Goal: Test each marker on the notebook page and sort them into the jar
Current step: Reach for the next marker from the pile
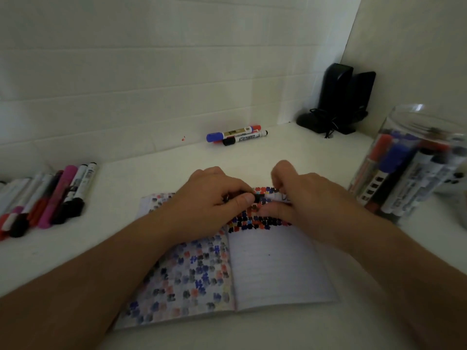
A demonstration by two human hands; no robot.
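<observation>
An open notebook point(278, 269) lies in front of me, its left page and the top of its right page covered in coloured test marks. Over the upper right page both hands hold one marker point(276, 197). My left hand point(214, 195) pinches its black cap between thumb and fingers. My right hand point(308, 195) grips the white barrel, which is mostly hidden. A clear plastic jar point(414, 137) at the right holds several red, blue and black markers.
A row of several markers point(50, 198) lies at the left edge of the white desk. Three more markers point(237, 135) lie by the back wall. Black speakers point(338, 97) with cables stand in the far right corner.
</observation>
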